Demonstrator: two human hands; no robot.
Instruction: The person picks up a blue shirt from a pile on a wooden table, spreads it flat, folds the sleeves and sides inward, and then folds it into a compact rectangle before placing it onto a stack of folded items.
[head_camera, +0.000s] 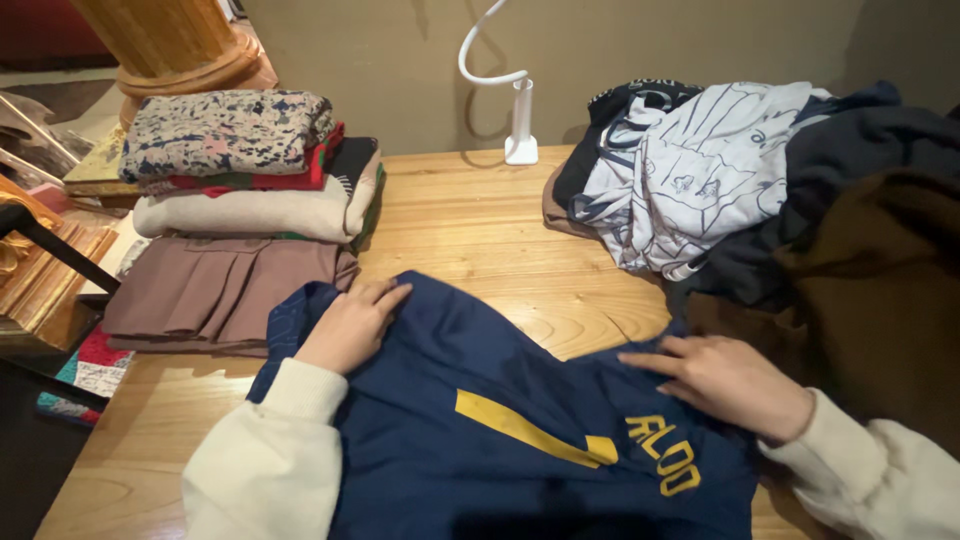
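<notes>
Wooden table (480, 230) is carrying a navy blue sports jersey with yellow print (480, 440). Left hand (350, 325) and right hand (730, 385) are pressing it, fingers flat, gripping nothing. Risk: jersey's near hem is overhanging and may slip off.

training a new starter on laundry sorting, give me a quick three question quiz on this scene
1. True or false: both hands lie flat on the navy jersey.
2. Which side of the wooden table holds the folded stack? A) the person's left B) the person's right
3. What stands at the table's back edge?

Key:
1. True: left hand and right hand rest open on it.
2. A; the unfolded heap is on the right.
3. A white gooseneck holder.
</notes>
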